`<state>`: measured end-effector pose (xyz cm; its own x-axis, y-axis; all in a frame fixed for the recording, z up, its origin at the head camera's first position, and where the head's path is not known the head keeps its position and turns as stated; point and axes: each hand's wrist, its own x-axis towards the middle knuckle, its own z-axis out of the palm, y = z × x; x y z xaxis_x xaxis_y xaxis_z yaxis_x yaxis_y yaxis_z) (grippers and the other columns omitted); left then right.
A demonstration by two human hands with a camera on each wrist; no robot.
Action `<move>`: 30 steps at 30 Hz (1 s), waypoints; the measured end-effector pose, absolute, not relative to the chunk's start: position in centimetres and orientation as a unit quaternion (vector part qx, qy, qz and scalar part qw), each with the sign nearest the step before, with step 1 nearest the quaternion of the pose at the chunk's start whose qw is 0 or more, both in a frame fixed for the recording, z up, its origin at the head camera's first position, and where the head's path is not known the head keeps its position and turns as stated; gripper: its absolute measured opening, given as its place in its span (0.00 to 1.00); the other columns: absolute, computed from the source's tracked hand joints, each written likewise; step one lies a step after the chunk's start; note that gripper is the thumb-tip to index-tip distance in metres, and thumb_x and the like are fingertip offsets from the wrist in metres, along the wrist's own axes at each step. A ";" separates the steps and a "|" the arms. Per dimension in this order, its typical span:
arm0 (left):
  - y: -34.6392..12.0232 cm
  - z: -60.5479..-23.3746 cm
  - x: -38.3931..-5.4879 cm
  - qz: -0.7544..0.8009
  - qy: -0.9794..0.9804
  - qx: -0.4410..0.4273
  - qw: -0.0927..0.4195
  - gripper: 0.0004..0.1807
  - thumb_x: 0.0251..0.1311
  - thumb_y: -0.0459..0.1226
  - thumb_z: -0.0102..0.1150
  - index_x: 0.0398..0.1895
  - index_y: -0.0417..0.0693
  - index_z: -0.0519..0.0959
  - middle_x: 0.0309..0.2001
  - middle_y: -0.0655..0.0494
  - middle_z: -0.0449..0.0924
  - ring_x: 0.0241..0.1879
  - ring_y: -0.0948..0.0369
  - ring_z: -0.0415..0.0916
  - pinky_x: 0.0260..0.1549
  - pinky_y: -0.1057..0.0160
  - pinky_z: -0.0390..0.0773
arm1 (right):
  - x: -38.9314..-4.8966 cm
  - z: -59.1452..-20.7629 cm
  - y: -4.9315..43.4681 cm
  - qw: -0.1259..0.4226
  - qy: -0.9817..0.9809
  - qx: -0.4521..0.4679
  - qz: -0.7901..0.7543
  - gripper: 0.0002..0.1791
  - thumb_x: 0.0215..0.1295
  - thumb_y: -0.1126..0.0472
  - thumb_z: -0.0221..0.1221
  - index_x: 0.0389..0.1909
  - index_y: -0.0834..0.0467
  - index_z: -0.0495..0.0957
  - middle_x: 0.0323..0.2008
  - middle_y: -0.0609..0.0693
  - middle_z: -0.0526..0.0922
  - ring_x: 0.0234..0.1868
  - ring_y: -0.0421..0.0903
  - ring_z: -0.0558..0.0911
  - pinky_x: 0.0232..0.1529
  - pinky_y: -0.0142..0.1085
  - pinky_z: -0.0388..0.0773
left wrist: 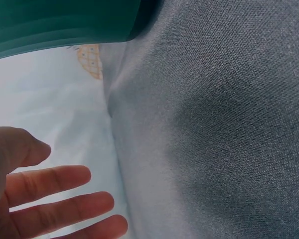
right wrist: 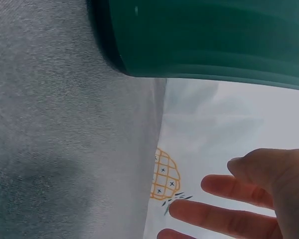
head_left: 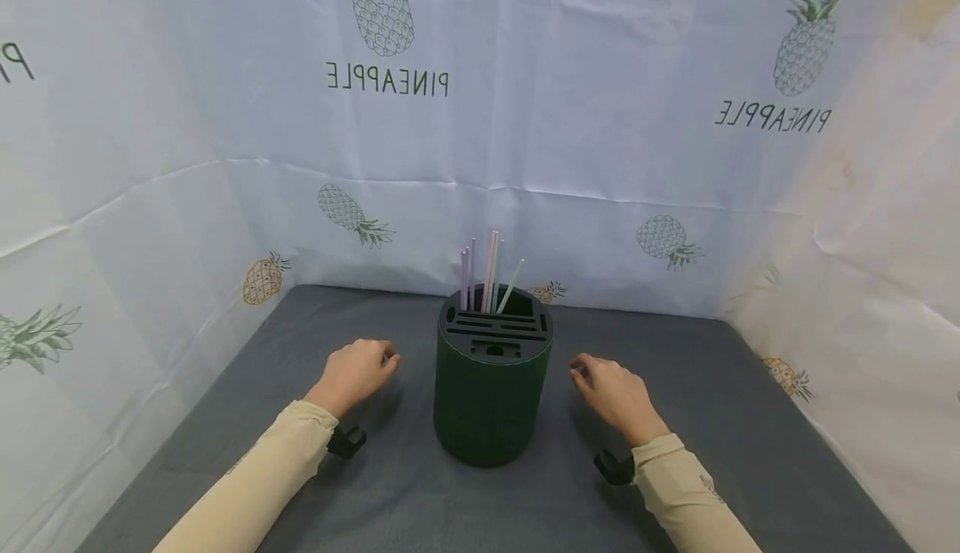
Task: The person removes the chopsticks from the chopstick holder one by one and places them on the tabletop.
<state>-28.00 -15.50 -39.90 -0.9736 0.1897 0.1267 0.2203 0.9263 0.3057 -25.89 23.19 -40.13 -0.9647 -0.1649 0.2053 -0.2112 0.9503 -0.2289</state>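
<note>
A dark green knife block [head_left: 489,394], round with a slotted black top, stands upright on the grey cloth-covered table. Several thin straws [head_left: 491,273] in pink, purple and pale green stick up from the opening at its back. My left hand [head_left: 358,372] hovers to the left of the block, apart from it, holding nothing. On the other side, my right hand [head_left: 617,393] is also empty and does not touch the block. Both wrist views show loose, spread fingers, with the block's green wall [left wrist: 65,22] near the left hand and its lower side [right wrist: 204,40] near the right.
A white curtain [head_left: 525,136] printed with pineapples encloses the table at the back and both sides. The grey tabletop [head_left: 645,336] extends around the block. A black strap mount [head_left: 347,442] sits at the left wrist, another mount [head_left: 613,467] at the right.
</note>
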 end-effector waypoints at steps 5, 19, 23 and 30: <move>-15.7 -39.3 -27.9 -0.174 -0.977 -0.109 0.050 0.12 0.67 0.42 0.56 0.44 0.46 0.84 0.34 0.54 0.85 0.23 0.65 0.75 0.20 0.62 0.76 | -25.7 -39.2 23.3 0.090 -0.978 0.102 0.160 0.13 0.70 0.54 0.56 0.49 0.54 0.81 0.39 0.51 0.86 0.26 0.41 0.81 0.21 0.36 0.76; -15.1 -31.2 -27.4 -0.295 -0.938 -0.159 0.084 0.16 0.71 0.49 0.49 0.51 0.54 0.81 0.44 0.55 0.84 0.41 0.57 0.80 0.37 0.54 0.81 | -24.0 -31.6 21.6 0.135 -0.873 0.173 0.435 0.23 0.75 0.47 0.47 0.64 0.53 0.70 0.62 0.54 0.75 0.60 0.54 0.76 0.58 0.55 0.75; -14.1 -28.5 -27.0 -0.365 -0.906 -0.192 0.100 0.14 0.71 0.49 0.50 0.51 0.56 0.80 0.45 0.56 0.83 0.42 0.58 0.79 0.38 0.56 0.80 | -24.0 -31.1 20.7 0.109 -0.834 0.206 0.500 0.24 0.76 0.52 0.49 0.68 0.56 0.65 0.67 0.56 0.67 0.67 0.58 0.68 0.64 0.58 0.68; -11.9 -26.3 -27.1 -0.480 -0.841 -0.230 0.101 0.14 0.67 0.46 0.57 0.51 0.55 0.80 0.45 0.54 0.82 0.43 0.57 0.80 0.40 0.55 0.81 | -24.4 -31.5 19.2 0.046 -0.798 0.209 0.563 0.26 0.75 0.55 0.50 0.70 0.56 0.62 0.70 0.57 0.63 0.70 0.59 0.64 0.67 0.59 0.64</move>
